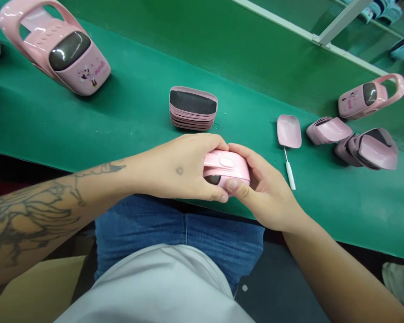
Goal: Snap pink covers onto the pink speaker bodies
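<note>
Left hand (178, 168) and right hand (264, 190), fingers (242, 190) closed, grip a pink plastic case (230, 163) just below stacked pink shells (193, 108) on the desk (128, 125).

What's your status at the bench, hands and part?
Left hand and right hand both gripping pink plastic case. Stack of pink shells just ahead, not touching. Pink paddle off to the right.

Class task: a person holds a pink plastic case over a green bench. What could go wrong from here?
The glossy pink plastic case, gripped by the left hand and the right hand near the edge of the green bench, might slip onto the denim-covered lap. The stacked pink dark-topped shells nearby could topple if bumped. The slim white-handled tool lying close to the right hand might get knocked.
</note>
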The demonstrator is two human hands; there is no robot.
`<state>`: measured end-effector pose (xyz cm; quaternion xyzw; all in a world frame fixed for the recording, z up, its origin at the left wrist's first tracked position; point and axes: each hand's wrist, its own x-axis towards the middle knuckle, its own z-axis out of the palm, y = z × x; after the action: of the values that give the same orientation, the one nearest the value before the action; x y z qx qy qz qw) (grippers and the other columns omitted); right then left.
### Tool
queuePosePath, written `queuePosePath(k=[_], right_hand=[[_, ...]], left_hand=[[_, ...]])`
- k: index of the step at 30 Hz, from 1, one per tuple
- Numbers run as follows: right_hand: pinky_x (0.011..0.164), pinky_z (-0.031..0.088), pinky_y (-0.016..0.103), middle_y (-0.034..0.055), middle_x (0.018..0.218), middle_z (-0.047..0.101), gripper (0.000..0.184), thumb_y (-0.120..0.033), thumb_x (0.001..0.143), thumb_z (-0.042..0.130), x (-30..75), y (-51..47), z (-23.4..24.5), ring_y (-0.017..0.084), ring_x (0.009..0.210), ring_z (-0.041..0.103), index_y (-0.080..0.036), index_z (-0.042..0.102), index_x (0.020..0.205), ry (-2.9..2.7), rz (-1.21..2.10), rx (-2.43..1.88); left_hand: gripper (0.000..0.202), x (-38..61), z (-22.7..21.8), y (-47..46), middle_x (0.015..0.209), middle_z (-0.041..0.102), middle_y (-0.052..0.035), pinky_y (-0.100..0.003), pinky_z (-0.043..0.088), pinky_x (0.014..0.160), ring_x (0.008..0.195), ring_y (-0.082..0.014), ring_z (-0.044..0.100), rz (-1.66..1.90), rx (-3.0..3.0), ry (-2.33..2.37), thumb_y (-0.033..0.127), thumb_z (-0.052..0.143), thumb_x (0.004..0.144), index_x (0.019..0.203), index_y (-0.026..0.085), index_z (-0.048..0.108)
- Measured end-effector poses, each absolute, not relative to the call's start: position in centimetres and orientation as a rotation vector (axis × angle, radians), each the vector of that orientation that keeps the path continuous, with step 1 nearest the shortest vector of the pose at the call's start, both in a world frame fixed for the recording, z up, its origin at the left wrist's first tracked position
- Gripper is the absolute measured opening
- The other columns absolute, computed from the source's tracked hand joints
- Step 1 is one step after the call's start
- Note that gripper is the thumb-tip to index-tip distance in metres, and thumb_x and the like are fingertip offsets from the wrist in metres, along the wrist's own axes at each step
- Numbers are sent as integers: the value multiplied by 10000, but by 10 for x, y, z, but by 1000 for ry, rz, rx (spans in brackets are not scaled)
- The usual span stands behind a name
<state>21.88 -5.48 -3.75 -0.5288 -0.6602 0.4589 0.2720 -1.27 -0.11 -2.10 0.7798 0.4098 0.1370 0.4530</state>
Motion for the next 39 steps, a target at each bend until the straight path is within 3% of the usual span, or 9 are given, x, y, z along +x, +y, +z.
queuePosePath(k=[11,16,22,30,36,39], right_hand=[[1283,443,560,67,1635,562,625,-544,1027,666,225,-52,-30,323,1489,553,-316,502,1585,-1912,1315,-1293],[1300,415,583,60,1689,501,719,-540,986,724,229,-52,-26,349,1538,501,-320,458,1618,-2073,1195,-1313],[1267,431,661,92,1640,555,802,-592,924,777,233,-51,-21,405,1505,527,-321,479,1617,-2171,1076,-1300],[1197,526,605,115,1510,627,723,-555,972,723,229,-54,-26,368,1393,605,-310,497,1614,-2137,1051,-1263],[1245,472,566,115,1542,622,672,-557,1014,665,233,-46,-36,338,1425,592,-287,510,1609,-2088,1059,-1216],[1310,371,594,102,1690,500,716,-573,1043,617,244,-50,-45,330,1544,494,-301,405,1670,-1989,1124,-1276]], left_hand=[[541,-6,-17,-2,942,748,-2,-338,463,621,760,-231,677,303,1944,1037,548,866,692,1127,260,725],[493,-3,-17,-6,963,732,-15,-349,466,669,801,-238,672,325,1986,1033,539,827,727,1109,250,712],[402,3,-22,-15,971,703,-41,-374,464,733,850,-260,657,388,2062,1036,507,814,764,1052,251,699],[391,6,-28,-24,929,680,-37,-368,480,718,813,-234,627,434,2042,1119,570,801,765,925,254,636],[418,11,-17,-5,978,737,-39,-379,545,753,865,-256,695,382,1958,1086,528,826,748,1014,232,703],[677,6,-17,10,1127,768,-47,-395,606,824,973,-287,748,343,1836,943,486,917,662,1247,236,687]])
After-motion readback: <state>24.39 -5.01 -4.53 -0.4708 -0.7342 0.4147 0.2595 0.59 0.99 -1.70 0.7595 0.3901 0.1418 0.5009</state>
